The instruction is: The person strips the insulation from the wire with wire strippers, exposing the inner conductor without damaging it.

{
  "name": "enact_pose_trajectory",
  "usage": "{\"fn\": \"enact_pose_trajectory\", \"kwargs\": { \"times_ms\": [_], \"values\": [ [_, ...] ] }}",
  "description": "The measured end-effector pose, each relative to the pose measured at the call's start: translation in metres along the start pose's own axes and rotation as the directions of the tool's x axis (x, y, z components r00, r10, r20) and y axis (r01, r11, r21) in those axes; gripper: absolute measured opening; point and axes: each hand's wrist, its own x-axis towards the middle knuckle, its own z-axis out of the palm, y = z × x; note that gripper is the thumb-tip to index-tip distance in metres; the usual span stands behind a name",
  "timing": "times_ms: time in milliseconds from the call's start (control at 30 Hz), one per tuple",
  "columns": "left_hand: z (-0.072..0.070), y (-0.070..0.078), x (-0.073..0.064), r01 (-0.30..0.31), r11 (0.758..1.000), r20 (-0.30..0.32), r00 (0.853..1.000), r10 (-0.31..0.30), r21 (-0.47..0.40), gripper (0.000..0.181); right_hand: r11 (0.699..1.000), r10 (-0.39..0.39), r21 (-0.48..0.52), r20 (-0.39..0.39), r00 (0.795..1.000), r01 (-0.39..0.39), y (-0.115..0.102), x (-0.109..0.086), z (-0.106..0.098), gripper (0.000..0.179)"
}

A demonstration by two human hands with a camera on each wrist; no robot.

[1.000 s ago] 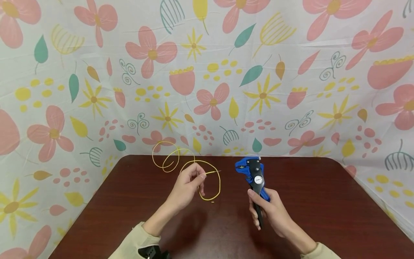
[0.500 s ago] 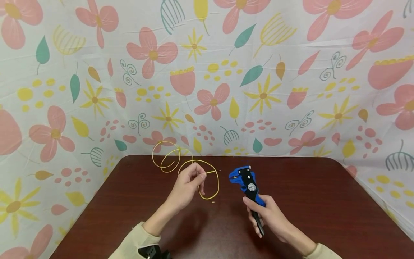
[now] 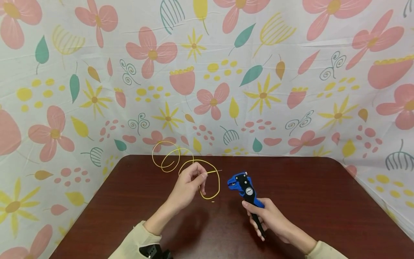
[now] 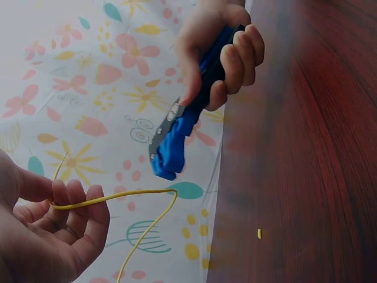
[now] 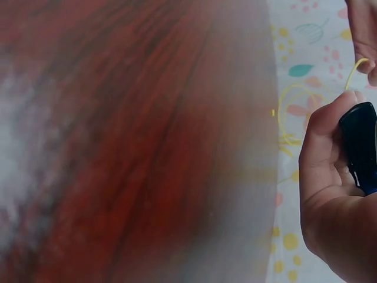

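Between thumb and fingers my left hand [image 3: 189, 185] pinches a yellow wire [image 3: 219, 183] near one end. A thin bare tip sticks out to the right of the fingers, and the rest loops down and away to the back left. My right hand [image 3: 270, 217] grips blue-and-black wire strippers [image 3: 247, 189] by the handles, thumb on the near side. The head of the strippers points up and left, a short gap to the right of the wire's tip. In the left wrist view the strippers [image 4: 171, 144] hang above the wire [image 4: 135, 192].
A tiny yellow scrap [image 3: 212, 201] lies on the dark red-brown table [image 3: 307, 201] between the hands. Loose coils of the wire spread toward the table's back edge. Behind stands a flower-printed cloth [image 3: 213, 72]. A black band [image 3: 152, 250] is on the left wrist.
My right hand has brought the wire strippers down and a little left, tilting their head toward the wire. My left hand and the wire have barely moved.
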Motion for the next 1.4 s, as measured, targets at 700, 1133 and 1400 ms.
{"fn": "enact_pose_trajectory", "kwargs": {
  "times_ms": [700, 1133, 1400],
  "values": [
    [0.003, -0.001, -0.001, -0.010, 1.000, 0.010, 1.000, 0.010, 0.007, 0.009, 0.996, 0.086, -0.026, 0.020, 0.996, -0.085, 0.003, 0.001, -0.004, 0.050],
    [0.004, -0.001, -0.001, -0.013, 1.000, 0.005, 1.000, 0.013, 0.004, 0.008, 0.998, 0.051, -0.025, 0.050, 0.997, -0.050, -0.001, 0.000, -0.008, 0.045],
    [0.004, -0.002, -0.001, -0.009, 1.000, 0.003, 1.000, 0.009, -0.007, 0.007, 1.000, 0.009, 0.006, 0.015, 1.000, -0.009, -0.010, -0.002, -0.015, 0.049]
  ]
}}
